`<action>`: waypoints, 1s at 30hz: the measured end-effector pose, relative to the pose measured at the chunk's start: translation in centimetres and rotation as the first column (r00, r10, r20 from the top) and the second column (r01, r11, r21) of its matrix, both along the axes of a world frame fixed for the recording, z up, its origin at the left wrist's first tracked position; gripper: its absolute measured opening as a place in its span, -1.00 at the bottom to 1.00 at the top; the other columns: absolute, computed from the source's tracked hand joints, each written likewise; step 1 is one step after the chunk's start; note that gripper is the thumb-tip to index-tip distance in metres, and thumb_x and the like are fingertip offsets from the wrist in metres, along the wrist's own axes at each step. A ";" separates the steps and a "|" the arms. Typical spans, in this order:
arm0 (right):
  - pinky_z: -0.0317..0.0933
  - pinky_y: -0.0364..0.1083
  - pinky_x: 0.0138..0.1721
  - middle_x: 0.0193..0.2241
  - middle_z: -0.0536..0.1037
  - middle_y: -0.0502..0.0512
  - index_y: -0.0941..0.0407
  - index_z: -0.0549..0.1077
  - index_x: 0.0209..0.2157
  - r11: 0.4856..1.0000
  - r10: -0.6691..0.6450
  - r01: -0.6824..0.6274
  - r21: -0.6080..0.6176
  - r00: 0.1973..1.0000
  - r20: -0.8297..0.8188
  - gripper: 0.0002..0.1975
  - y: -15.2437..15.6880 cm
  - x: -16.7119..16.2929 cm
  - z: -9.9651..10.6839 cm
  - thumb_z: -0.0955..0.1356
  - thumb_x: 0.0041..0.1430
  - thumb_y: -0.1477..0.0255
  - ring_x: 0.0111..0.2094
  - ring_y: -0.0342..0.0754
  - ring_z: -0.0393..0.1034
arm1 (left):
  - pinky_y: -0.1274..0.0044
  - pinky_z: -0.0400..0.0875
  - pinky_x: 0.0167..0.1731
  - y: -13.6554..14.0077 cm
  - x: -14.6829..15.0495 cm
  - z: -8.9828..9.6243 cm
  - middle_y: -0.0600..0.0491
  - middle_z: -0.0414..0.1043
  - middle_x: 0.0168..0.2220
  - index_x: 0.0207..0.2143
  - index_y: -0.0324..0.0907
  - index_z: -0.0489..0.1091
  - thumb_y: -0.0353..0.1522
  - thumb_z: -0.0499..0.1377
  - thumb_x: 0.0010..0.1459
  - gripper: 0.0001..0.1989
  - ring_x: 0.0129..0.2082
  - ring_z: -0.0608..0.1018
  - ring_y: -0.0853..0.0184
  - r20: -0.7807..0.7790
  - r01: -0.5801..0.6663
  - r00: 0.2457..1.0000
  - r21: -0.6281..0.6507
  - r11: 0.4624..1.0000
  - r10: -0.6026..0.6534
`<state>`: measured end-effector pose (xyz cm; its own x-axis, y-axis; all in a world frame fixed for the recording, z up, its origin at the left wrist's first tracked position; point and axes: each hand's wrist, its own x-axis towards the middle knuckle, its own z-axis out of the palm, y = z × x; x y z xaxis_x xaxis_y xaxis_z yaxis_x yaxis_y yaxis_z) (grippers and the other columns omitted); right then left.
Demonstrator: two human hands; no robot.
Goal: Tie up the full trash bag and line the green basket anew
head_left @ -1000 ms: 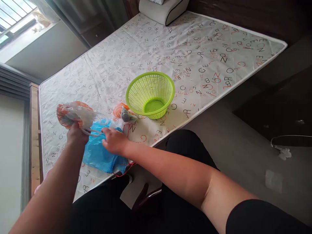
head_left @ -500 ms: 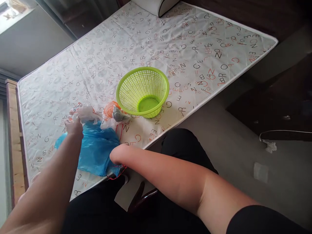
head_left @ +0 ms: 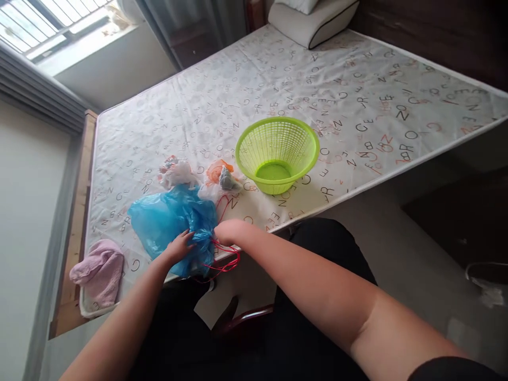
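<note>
A blue plastic bag with a red drawstring lies crumpled at the near edge of the mattress. Its gathered part bunches up between my hands. My left hand rests on the bag's near side with its fingers stretched out against the plastic. At the gathered end, my right hand is closed on the bag; its fingertips are hidden. Loops of the red cord hang below that hand over the edge. Just beyond the bag lie a crumpled white plastic bag and an orange plastic bag with a grey bundle.
A green plastic basket stands upright to the right of the bags on the letter-printed mattress. A pink cloth lies at the left corner. At the far end is a white pillow. My legs are under the near edge.
My left hand has come back from the bag's far side to its near side. The blue bag is now bunched near my right hand. The view has swung left, bringing the pink cloth in.
</note>
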<state>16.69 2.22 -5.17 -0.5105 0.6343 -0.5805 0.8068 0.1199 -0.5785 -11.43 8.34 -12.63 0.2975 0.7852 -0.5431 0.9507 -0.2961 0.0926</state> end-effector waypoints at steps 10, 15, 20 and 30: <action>0.50 0.08 0.06 0.23 0.58 0.42 0.16 0.40 0.38 0.995 0.008 -0.012 0.101 0.999 0.035 -0.43 -0.3 -1.8 -3.9 0.36 0.38 0.44 0.18 0.25 0.57 | 0.34 0.36 0.37 0.4 -8.2 3.6 -0.09 0.58 0.24 0.07 -0.13 0.62 -0.40 0.21 0.06 -0.51 0.28 0.58 0.07 0.196 -0.139 0.973 0.089 0.986 0.120; 0.49 0.08 0.06 0.32 0.50 0.29 -0.14 0.09 0.56 0.992 -0.055 0.052 0.118 0.998 0.023 -0.26 -0.3 -4.4 -6.0 0.29 0.44 0.44 0.20 0.22 0.56 | 0.29 0.46 0.29 -0.1 -11.2 3.9 -0.07 0.66 0.12 -0.02 -0.09 0.67 -0.47 0.23 -0.03 -0.52 0.19 0.65 -0.03 0.095 -0.207 0.975 0.031 0.978 0.203; 0.47 0.06 0.00 0.24 0.53 0.31 -0.03 0.38 0.41 0.976 -0.123 0.106 0.193 0.989 0.077 -0.43 -0.6 -6.2 -7.8 0.27 0.42 0.50 0.08 0.20 0.60 | 0.22 0.45 0.31 0.0 -11.8 2.9 -0.17 0.61 0.18 -0.04 -0.13 0.68 -0.55 0.25 -0.19 -0.41 0.25 0.60 -0.14 0.053 -0.198 0.978 -0.075 0.977 0.202; 0.25 0.01 0.22 0.07 0.57 0.25 0.15 0.58 -0.04 0.728 -0.407 0.436 0.529 0.896 -0.178 -0.76 0.9 -4.0 -3.1 0.30 0.42 0.41 0.15 0.11 0.40 | 0.28 0.32 0.39 1.7 -9.6 2.9 -0.23 0.48 0.32 0.16 -0.24 0.58 -0.44 0.21 0.06 -0.43 0.35 0.50 -0.03 0.137 -0.184 0.974 -0.003 0.983 0.182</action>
